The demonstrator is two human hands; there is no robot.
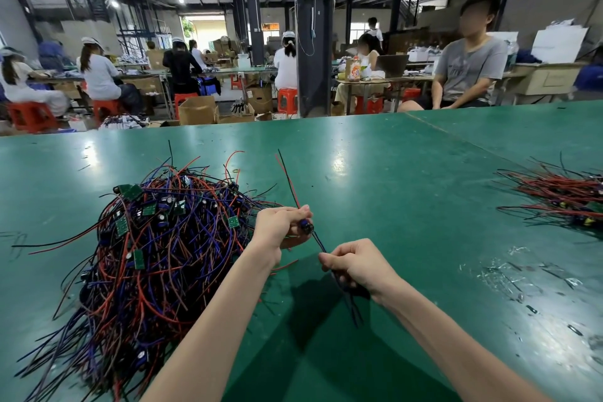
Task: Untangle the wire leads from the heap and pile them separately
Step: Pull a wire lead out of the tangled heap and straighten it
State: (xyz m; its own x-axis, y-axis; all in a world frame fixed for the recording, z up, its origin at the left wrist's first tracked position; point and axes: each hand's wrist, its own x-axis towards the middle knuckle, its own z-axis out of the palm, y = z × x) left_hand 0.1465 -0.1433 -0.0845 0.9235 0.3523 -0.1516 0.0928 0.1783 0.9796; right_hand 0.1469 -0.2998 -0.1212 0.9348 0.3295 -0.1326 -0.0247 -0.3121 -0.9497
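Wire heap [153, 245] on green table [391, 173], factory hall.

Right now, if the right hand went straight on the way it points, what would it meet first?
Probably the left hand, which holds the other end of the same wire lead; the right hand points up and left toward it. The heap lies beyond. Depth is hard to judge.

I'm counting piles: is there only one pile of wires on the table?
No, a big tangled heap lies on the left and a smaller pile lies far right.
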